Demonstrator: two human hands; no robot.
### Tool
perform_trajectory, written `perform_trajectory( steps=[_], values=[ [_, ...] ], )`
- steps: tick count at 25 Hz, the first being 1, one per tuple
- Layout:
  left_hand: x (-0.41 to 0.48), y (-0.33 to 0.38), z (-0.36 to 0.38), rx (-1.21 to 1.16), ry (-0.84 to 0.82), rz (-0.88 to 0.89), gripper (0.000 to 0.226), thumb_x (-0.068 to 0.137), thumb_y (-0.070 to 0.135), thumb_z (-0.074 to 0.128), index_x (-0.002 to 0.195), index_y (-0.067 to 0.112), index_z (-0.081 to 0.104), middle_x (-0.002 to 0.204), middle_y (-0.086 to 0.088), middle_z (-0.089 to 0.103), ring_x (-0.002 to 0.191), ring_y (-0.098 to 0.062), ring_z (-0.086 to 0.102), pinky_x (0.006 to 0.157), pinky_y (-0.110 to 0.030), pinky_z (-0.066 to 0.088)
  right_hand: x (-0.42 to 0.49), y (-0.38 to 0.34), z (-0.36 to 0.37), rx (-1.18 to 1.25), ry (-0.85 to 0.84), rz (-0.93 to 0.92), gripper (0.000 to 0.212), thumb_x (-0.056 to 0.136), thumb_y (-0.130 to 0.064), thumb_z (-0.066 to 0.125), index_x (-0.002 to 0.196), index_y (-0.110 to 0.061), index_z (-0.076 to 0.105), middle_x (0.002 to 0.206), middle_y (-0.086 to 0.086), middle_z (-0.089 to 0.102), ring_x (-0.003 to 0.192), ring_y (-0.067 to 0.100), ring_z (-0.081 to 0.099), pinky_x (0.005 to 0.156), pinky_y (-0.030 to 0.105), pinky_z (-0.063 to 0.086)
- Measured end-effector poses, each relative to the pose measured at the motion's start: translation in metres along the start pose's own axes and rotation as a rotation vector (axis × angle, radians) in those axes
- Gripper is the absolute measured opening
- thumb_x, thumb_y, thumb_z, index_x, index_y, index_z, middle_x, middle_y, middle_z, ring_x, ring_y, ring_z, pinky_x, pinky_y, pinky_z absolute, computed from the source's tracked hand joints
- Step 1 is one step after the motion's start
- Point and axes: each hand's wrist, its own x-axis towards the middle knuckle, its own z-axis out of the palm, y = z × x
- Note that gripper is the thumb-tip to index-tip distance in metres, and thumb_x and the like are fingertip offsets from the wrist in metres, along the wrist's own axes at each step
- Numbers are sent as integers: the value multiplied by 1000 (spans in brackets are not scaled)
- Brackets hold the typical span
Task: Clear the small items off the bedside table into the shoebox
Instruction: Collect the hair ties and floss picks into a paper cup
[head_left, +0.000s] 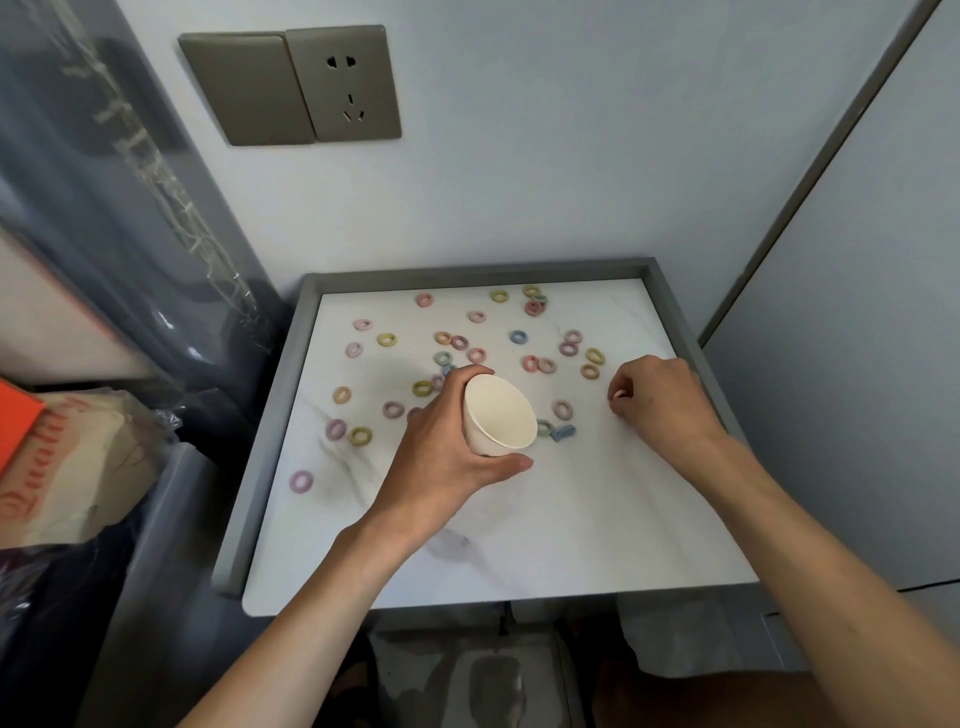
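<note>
Nearest are the person's two bare forearms, which reach in from 6 o'clock over the bedside table (270, 441), a white marbled top inside a grey rim. The left hand (441, 457) grips a cream paper cup (496, 415) near the table's centre, fingers and thumb wrapped round its wall; the cup is tilted, with its mouth turned up and to the right. The right hand (660, 400) is at 3 o'clock with its fingers curled in; I cannot tell if it holds something. The small coloured rings (387, 340) lie scattered on the top, mostly from 9 through 12 to 2 o'clock. A blue ring (562, 432) lies just beside the cup, and one lilac ring (301, 481) lies alone at 8 o'clock.
</note>
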Motion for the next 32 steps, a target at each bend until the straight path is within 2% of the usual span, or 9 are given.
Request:
perform_trajectory(
  steps=[4, 8, 11, 13, 16, 18, 22, 27, 32],
  values=[
    [2, 3, -5, -15, 25, 14, 80, 57, 37, 92, 117, 50, 42, 119, 25, 57, 109, 16, 44, 77, -5, 42, -7, -20, -16, 266, -50, 66, 15, 86, -6, 63, 82, -16, 74, 79, 4, 72, 73, 18, 68, 69, 31, 58],
    [6, 5, -9, -52, 42, 7, 78, 57, 35, 93, 116, 50, 43, 110, 23, 59, 104, -1, 54, 63, -3, 44, -28, -65, -41, 954, -137, -205, 11, 80, -3, 74, 77, -13, 73, 67, 2, 71, 59, 10, 64, 61, 19, 52],
    [8, 10, -7, -77, 48, -6, 77, 53, 44, 87, 116, 50, 45, 103, 22, 64, 96, 3, 60, 66, -9, 47, -39, -86, -37, 764, -259, -406, 18, 74, -8, 82, 86, -20, 77, 72, -11, 70, 66, 1, 61, 67, 14, 47],
    [9, 11, -5, -77, 62, -13, 75, 52, 46, 85, 114, 52, 44, 102, 23, 65, 96, 3, 60, 73, -15, 49, -35, -88, -33, 677, -154, -414, 20, 75, -13, 81, 87, -28, 77, 70, -20, 67, 64, -3, 58, 65, 11, 44],
    [12, 9, -6, -64, 88, -32, 79, 55, 38, 92, 118, 46, 45, 110, 19, 63, 107, -11, 58, 87, -30, 51, -13, -68, -32, 759, 65, -293, 19, 85, -6, 71, 90, -24, 75, 79, -11, 70, 60, -4, 60, 59, 9, 43],
    [14, 8, -8, -69, 104, -50, 80, 56, 34, 93, 120, 44, 45, 114, 18, 62, 110, -16, 58, 89, -39, 53, 7, -43, -27, 595, 135, -149, 19, 86, -11, 71, 101, -23, 72, 98, -5, 69, 70, -1, 61, 62, 12, 45],
    [16, 6, -14, -80, 100, -64, 80, 56, 34, 93, 119, 47, 45, 109, 17, 62, 105, -19, 61, 78, -46, 58, 38, -13, -3, 223, -59, -29, 52, 81, -28, 77, 130, -25, 57, 127, 3, 51, 107, 20, 56, 89, 32, 47],
    [21, 7, -15, -69, 106, -41, 78, 57, 34, 93, 118, 44, 45, 110, 16, 63, 105, -13, 59, 82, -34, 55, 59, -16, 3, 199, -106, -182, 53, 76, -18, 81, 125, -24, 62, 117, 4, 52, 87, 15, 52, 80, 20, 36],
    [21, 8, -15, -69, 90, -32, 79, 57, 33, 93, 119, 43, 45, 111, 16, 62, 104, -13, 58, 82, -32, 54, 69, -18, -1, 124, -75, -267, 24, 79, -17, 79, 102, -20, 73, 102, 3, 59, 82, 14, 53, 67, 16, 34]
  ],
)
